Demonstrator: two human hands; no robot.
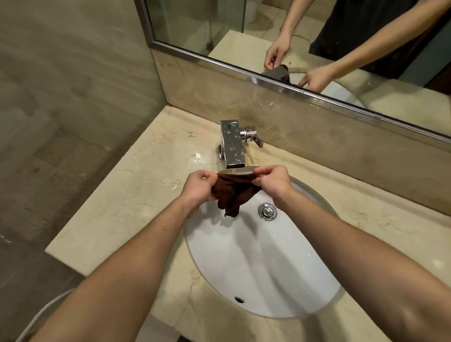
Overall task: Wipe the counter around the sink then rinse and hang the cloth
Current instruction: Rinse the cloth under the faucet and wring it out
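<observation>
Sagging dark brown cloth [231, 194], crumpled

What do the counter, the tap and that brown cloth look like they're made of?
The counter looks like polished beige marble or a similar stone: glossy, with brownish veins and cracks. The tap seems chromed metal, mirror-bright though water-spotted. The cloth looks like soft brown fabric, perhaps microfibre: matte, sagging limply between the left hand and the right hand.
</observation>
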